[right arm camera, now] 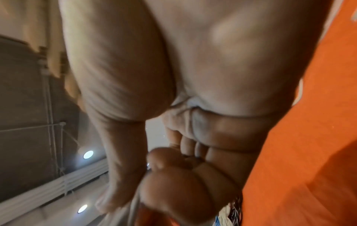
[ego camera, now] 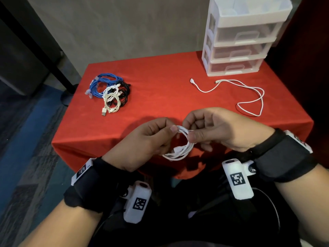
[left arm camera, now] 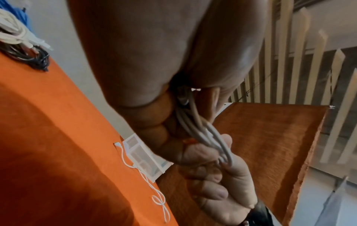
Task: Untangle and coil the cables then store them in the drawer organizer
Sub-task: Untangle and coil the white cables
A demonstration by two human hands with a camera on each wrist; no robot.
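Both hands sit close in, over the near edge of the surface (ego camera: pixel 151 72), working a white cable coil (ego camera: pixel 179 148) held up off the red cloth. Left hand (ego camera: pixel 149 139) pinches the top of the loops so they don't spring apart, and right hand (ego camera: pixel 213 129) pinches right next to it, probably tucking the tail round the bundle. Further out, a loose white cable (ego camera: pixel 249 97) sprawls uncoiled near the drawer organizer (ego camera: pixel 240 41), whose drawers look closed. Coiled blue, black and cream cables (ego camera: pixel 110 91) are piled far left, I'd guess waiting to go in together.
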